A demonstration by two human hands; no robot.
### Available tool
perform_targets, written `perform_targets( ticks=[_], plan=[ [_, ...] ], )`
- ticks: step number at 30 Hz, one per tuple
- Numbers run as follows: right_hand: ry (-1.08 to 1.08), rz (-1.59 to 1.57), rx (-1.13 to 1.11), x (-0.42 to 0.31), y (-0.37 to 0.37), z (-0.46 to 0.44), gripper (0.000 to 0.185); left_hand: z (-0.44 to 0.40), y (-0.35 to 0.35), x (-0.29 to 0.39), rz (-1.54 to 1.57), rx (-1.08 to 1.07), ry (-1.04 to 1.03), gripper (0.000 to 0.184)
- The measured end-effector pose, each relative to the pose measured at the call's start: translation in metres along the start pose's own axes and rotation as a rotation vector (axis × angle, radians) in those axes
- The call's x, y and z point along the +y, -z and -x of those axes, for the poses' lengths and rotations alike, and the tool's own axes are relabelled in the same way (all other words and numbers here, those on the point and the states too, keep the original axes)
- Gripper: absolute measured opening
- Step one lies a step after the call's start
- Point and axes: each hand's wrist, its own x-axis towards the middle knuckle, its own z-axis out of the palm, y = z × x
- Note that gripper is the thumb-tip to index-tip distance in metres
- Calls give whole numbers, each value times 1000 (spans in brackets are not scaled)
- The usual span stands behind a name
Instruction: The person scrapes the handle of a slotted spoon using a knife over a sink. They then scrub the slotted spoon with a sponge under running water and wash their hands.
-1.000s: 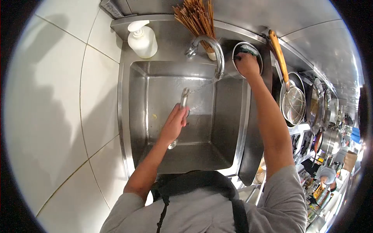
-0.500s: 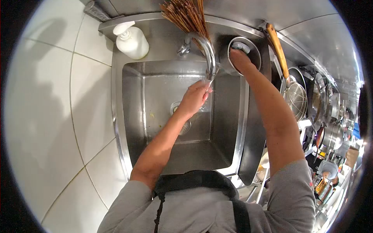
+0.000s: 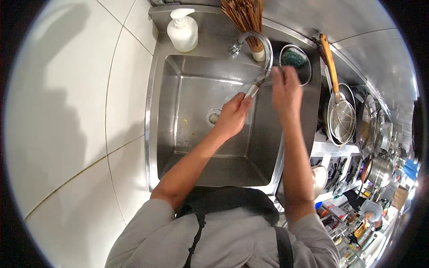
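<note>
My left hand point(image 3: 233, 116) is closed around a slim, pale, shiny object point(image 3: 253, 90) held over the sink point(image 3: 208, 172). Its upper end reaches just under the mouth of the curved metal faucet point(image 3: 268, 53), and its kind is unclear. My right hand point(image 3: 287, 94) is smeared by motion, right of the faucet and just below a round metal-rimmed container point(image 3: 308, 73). Whether its fingers hold anything does not show. Inside the container lies a dark green scouring pad point(image 3: 293, 58).
Behind the sink stand a white pump bottle point(image 3: 183, 33) and a bundle of thin brown sticks point(image 3: 246, 20). To the right, a wooden-handled wire strainer point(image 3: 343, 117) hangs by several pans. A tiled wall point(image 3: 127, 80) borders the left. Another person point(image 3: 371, 210) is far off at lower right.
My right hand has come out of the container and moved down and left toward the faucet. The pale object in my left hand now shows clearly. The camera view has shifted.
</note>
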Motion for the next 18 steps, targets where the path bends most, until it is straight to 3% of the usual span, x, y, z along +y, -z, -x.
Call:
perform_targets(
  ticks=[1, 4, 13, 18],
  plan=[
    [-70, -225, -111, 8, -9, 17, 39, 2, -3, 4, -32, 17, -2, 38],
    [-397, -941, -125, 23, -28, 47, 32, 12, -2, 9, -107, 13, 28, 38],
    [-572, -957, -441, 19, -5, 47, 21, 29, 14, 22, -289, 86, -109, 33],
    [-388, -445, -498, 34, -4, 41, 17, 34, 15, 31, -454, 64, -102, 30]
  ],
)
